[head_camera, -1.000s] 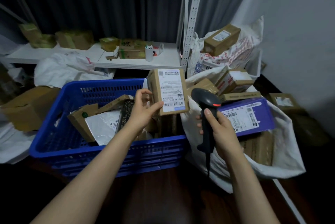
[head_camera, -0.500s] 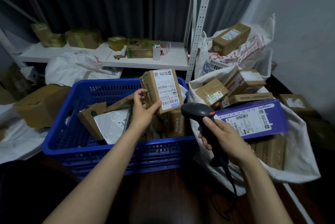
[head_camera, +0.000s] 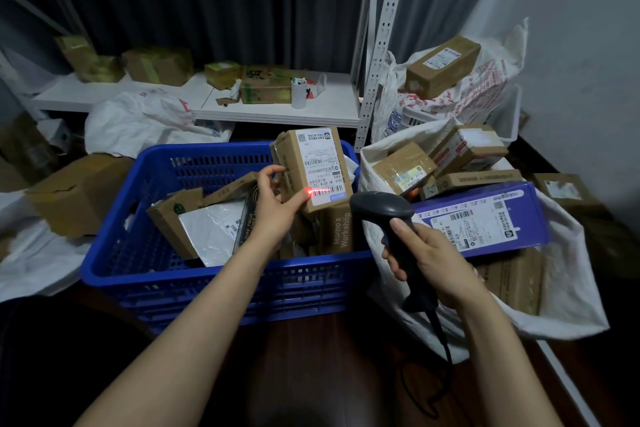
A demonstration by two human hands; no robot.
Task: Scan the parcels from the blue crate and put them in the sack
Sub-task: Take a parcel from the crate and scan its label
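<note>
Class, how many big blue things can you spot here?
2: the blue crate in the centre, and the blue parcel lying on top in the sack to its right. Others may be hidden.

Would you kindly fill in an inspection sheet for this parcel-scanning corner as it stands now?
Surface: dark wooden floor under crate and sack.
Job's things: blue plastic crate holds several parcels; brown cardboard parcel with white label held above it, red scan line on its barcode; white woven sack beside the crate, full of boxes.
Clutter: cardboard boxes on the white metal shelf; white bags at left.
Grippers: left hand pinches the parcel; right hand grips the black handheld scanner.
Cables: black scanner cable hangs to the floor.
Surroundings: dark curtain, white wall.
</note>
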